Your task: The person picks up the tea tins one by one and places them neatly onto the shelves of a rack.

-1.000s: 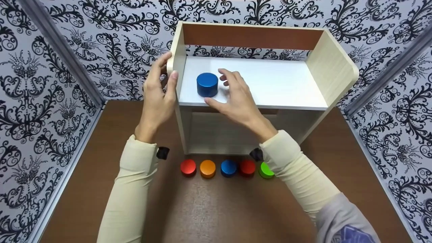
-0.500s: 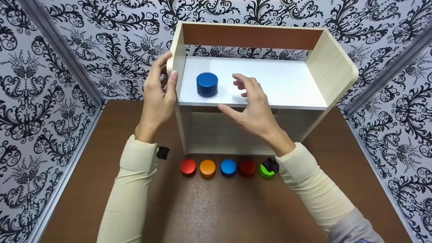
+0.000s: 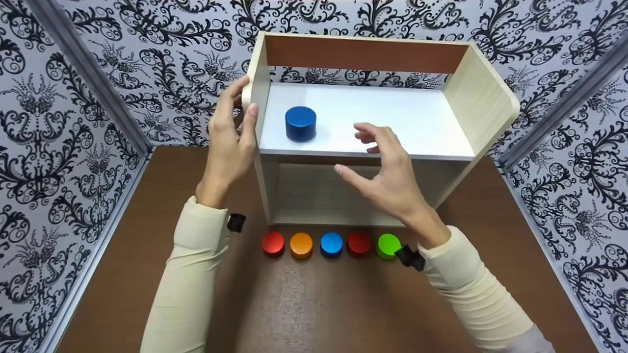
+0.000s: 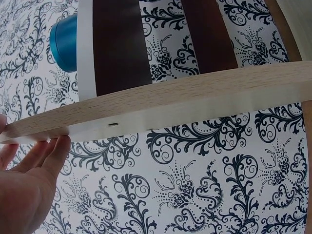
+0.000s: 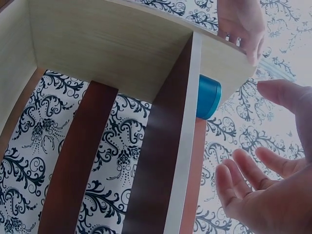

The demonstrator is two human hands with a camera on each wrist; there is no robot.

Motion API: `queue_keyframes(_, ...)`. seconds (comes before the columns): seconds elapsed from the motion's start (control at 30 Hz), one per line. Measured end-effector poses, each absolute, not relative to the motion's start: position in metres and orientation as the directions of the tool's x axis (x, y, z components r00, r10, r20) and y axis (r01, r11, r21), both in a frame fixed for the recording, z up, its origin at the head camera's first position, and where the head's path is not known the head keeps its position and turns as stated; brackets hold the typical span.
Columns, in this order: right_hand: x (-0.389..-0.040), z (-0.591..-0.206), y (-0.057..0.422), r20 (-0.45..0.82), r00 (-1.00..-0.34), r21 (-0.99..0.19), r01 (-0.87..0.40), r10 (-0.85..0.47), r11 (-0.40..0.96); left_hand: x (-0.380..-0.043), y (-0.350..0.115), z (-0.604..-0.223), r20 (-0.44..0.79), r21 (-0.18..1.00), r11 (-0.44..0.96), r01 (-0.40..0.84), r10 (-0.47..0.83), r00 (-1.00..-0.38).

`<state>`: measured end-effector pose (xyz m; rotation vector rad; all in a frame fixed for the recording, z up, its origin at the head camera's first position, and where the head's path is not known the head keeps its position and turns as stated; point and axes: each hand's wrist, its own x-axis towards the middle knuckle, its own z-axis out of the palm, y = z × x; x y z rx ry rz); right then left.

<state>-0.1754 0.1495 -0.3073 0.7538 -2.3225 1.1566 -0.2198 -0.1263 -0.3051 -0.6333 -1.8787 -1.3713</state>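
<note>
In the head view my left hand (image 3: 230,130) holds the front edge of the left side panel (image 3: 255,83) of a small wooden shelf unit. Its fingers (image 4: 51,153) lie along the panel's outer face in the left wrist view. On the left part of the white top shelf (image 3: 392,115) stands a blue cylinder (image 3: 300,123), apart from both hands. My right hand (image 3: 392,174) hovers in front of the shelf's front edge, thumb and fingers spread, holding nothing. The right wrist view shows the same blue cylinder (image 5: 208,97) and my right hand's loosely bent fingers (image 5: 251,170).
A row of short round pieces lies on the brown table (image 3: 294,304) before the unit: red (image 3: 273,243), orange (image 3: 301,245), blue (image 3: 331,244), another red (image 3: 359,243) and green (image 3: 388,246). Patterned walls (image 3: 186,68) surround the table.
My right hand has moved away from the blue cylinder, to the right and toward me. The cylinder stays on the top shelf, and my left hand keeps its place.
</note>
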Motion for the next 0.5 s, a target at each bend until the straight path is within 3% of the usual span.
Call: queue_keyframes(0.5, -0.151, -0.324, 0.179, 0.643, -0.719, -0.555, -0.675, -0.264, 0.486, -0.221, -0.126, -0.306, 0.783, 0.595, 0.323, 0.736, -0.024, -0.622)
